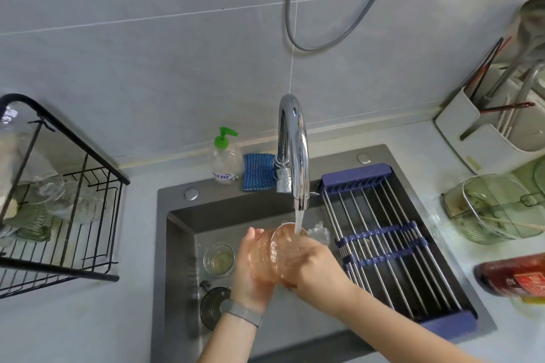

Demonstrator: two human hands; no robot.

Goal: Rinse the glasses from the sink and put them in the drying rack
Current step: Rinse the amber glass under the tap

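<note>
A pink ribbed glass [272, 256] is held under the running water of the chrome tap [293, 150], over the dark sink [180, 244]. My left hand [250, 274] grips the glass from the left and below. My right hand [309, 262] wraps round its right side. A clear glass [218, 259] stands in the sink to the left of my hands. Another clear glass [320, 233] shows just behind my right hand. The black wire drying rack [88, 215] stands on the counter at the left and holds several clear and green glasses [67, 200].
A blue roll-up rack [383, 239] covers the sink's right half. A soap bottle [224, 156] and a blue sponge [258, 171] sit behind the sink. The drain plug [213, 306] lies in the basin. A green container [495, 209], a utensil holder [495, 127] and a red bottle [516, 277] stand on the right.
</note>
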